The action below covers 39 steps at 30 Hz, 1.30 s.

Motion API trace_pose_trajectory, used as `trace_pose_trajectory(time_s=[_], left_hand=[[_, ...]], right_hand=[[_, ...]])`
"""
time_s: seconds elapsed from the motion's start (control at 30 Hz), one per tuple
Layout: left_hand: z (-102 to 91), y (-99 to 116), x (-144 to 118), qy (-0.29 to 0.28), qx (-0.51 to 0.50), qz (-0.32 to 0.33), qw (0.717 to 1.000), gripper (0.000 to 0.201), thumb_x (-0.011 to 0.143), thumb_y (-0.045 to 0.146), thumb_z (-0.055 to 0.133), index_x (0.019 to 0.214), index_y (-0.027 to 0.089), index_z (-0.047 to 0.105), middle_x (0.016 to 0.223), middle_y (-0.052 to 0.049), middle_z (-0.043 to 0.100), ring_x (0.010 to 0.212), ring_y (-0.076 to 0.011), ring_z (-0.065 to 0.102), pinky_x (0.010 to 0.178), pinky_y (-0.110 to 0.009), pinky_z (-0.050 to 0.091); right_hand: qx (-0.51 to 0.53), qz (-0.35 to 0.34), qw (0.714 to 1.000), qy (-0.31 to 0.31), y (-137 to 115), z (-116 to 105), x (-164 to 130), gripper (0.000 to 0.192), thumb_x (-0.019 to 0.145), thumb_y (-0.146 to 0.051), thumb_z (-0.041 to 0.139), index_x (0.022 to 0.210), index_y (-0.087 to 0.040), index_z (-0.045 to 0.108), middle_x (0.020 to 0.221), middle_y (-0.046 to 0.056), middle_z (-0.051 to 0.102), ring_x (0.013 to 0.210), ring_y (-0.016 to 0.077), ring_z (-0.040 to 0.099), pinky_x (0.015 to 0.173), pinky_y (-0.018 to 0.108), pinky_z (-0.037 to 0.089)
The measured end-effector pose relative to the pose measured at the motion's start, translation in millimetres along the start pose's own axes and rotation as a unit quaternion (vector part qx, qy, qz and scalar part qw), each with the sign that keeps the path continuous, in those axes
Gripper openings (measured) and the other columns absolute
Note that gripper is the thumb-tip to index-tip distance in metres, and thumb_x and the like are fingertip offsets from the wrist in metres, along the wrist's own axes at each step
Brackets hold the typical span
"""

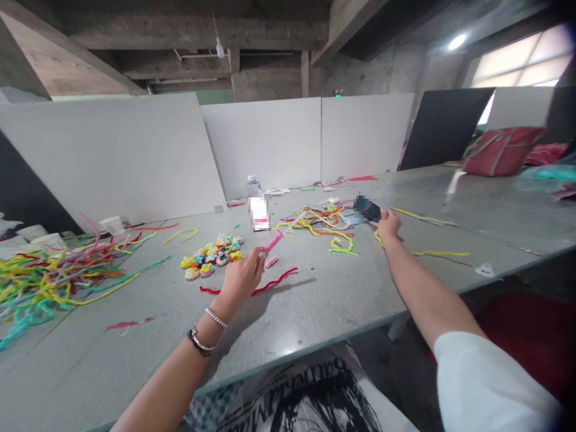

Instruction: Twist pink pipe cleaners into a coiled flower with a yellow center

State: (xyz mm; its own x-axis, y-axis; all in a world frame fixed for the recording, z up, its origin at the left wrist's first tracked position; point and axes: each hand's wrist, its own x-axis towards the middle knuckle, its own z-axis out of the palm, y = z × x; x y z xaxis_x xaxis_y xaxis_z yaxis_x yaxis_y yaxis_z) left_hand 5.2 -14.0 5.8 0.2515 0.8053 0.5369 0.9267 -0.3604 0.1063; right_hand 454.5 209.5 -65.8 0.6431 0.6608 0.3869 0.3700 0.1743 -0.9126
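My left hand (244, 273) is closed on a pink coiled pipe cleaner (273, 241), with a thin pale stick (294, 222) running out of its far end. Just beneath it, a second short pink coil (272, 261) rests on the table. A red pipe cleaner (281, 279) lies near that wrist. Out to the right, my right hand (387, 223) grips the near edge of a dark smartphone (371, 210), tilted low over the table. Beside the phone lies a loose heap of coloured pipe cleaners (321, 219).
Small colourful pipe-cleaner flowers (211, 258) cluster left of centre. Behind them stand a bright-screened phone (260, 214) and a bottle (252, 184). A large tangle of pipe cleaners (58, 270) covers the far left. White boards (270, 144) line the back; a red bag (501, 153) sits back right.
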Motion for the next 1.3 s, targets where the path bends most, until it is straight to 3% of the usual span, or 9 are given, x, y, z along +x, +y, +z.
trace_pose_trajectory(time_s=[0.13, 0.23, 0.37, 0.57, 0.73, 0.87, 1.03, 1.13, 1.3], left_hand=[[-0.3, 1, 0, -0.011, -0.009, 0.000, 1.000, 0.037, 0.094, 0.037, 0.026, 0.113, 0.018, 0.051, 0.069, -0.004, 0.065, 0.064, -0.0147, 0.060, 0.056, -0.021, 0.038], [0.9, 1, 0, -0.017, -0.005, 0.001, 1.000, 0.037, 0.094, 0.037, 0.026, 0.114, 0.018, 0.051, 0.069, -0.004, 0.065, 0.064, -0.0147, 0.061, 0.056, -0.021, 0.038], [2.7, -1, 0, -0.022, 0.004, 0.005, 1.000, 0.037, 0.095, 0.037, 0.025, 0.115, 0.019, 0.050, 0.072, -0.004, 0.066, 0.065, -0.0147, 0.062, 0.054, -0.021, 0.035], [4.8, 1, -1, -0.032, 0.013, 0.012, 0.999, 0.037, 0.095, 0.040, 0.025, 0.115, 0.020, 0.049, 0.074, -0.005, 0.068, 0.065, -0.0159, 0.063, 0.053, -0.021, 0.034], [2.8, 3, -1, -0.045, 0.008, 0.006, 0.999, 0.038, 0.095, 0.041, 0.024, 0.114, 0.020, 0.050, 0.079, -0.005, 0.068, 0.066, -0.0157, 0.063, 0.054, -0.022, 0.036], [7.7, 2, -1, -0.050, 0.005, -0.002, 0.999, 0.038, 0.094, 0.042, 0.024, 0.114, 0.022, 0.049, 0.081, -0.005, 0.068, 0.068, -0.0169, 0.064, 0.054, -0.023, 0.036], [26.6, -2, -2, -0.088, 0.006, -0.015, 0.996, 0.035, 0.095, 0.037, 0.024, 0.111, 0.022, 0.051, 0.080, -0.006, 0.067, 0.072, -0.0187, 0.064, 0.056, -0.024, 0.036], [33.3, -4, -1, -0.092, -0.002, -0.037, 0.995, 0.035, 0.095, 0.036, 0.024, 0.112, 0.021, 0.051, 0.082, -0.007, 0.067, 0.076, -0.0184, 0.065, 0.059, -0.024, 0.037], [32.1, -7, 1, -0.069, -0.015, -0.068, 0.995, 0.036, 0.094, 0.037, 0.025, 0.116, 0.020, 0.049, 0.084, -0.007, 0.068, 0.075, -0.0179, 0.064, 0.059, -0.024, 0.036]], right_hand=[[-0.168, -0.099, 0.979, -0.055, -10, 8, -9, 0.032, 0.087, -0.029, 0.046, 0.114, -0.017, 0.059, 0.099, 0.011, 0.063, 0.090, 0.0221, 0.056, 0.081, 0.036, 0.044], [-0.336, -0.184, 0.913, -0.142, -16, 16, -20, 0.033, 0.086, -0.027, 0.049, 0.116, -0.020, 0.059, 0.103, 0.012, 0.065, 0.091, 0.0232, 0.058, 0.079, 0.034, 0.043], [-0.412, -0.238, 0.857, -0.199, -20, 19, -29, 0.030, 0.082, -0.022, 0.053, 0.110, -0.020, 0.064, 0.113, 0.012, 0.060, 0.096, 0.0226, 0.057, 0.080, 0.032, 0.042], [-0.323, -0.327, 0.875, -0.154, -55, 23, -44, 0.028, 0.083, -0.019, 0.047, 0.104, -0.014, 0.065, 0.107, 0.012, 0.064, 0.105, 0.0241, 0.050, 0.093, 0.036, 0.036], [-0.151, -0.403, 0.881, -0.198, -119, 51, -112, 0.027, 0.087, -0.023, 0.042, 0.101, -0.016, 0.063, 0.103, 0.011, 0.065, 0.101, 0.0240, 0.054, 0.090, 0.038, 0.040], [-0.116, -0.528, 0.779, -0.317, -142, 69, -198, 0.026, 0.087, -0.022, 0.042, 0.103, -0.016, 0.062, 0.100, 0.011, 0.065, 0.099, 0.0231, 0.056, 0.089, 0.037, 0.042], [-0.089, -0.673, 0.578, -0.453, -141, 75, -258, 0.025, 0.085, -0.018, 0.046, 0.106, -0.016, 0.058, 0.102, 0.010, 0.064, 0.100, 0.0207, 0.056, 0.087, 0.035, 0.042], [-0.063, -0.673, 0.601, -0.427, -141, 71, -254, 0.027, 0.088, -0.016, 0.040, 0.109, -0.016, 0.056, 0.106, 0.010, 0.062, 0.104, 0.0206, 0.053, 0.091, 0.036, 0.040], [-0.044, -0.589, 0.743, -0.315, -142, 65, -232, 0.032, 0.090, -0.025, 0.040, 0.121, -0.019, 0.045, 0.116, 0.012, 0.054, 0.114, 0.0237, 0.045, 0.097, 0.043, 0.034]])
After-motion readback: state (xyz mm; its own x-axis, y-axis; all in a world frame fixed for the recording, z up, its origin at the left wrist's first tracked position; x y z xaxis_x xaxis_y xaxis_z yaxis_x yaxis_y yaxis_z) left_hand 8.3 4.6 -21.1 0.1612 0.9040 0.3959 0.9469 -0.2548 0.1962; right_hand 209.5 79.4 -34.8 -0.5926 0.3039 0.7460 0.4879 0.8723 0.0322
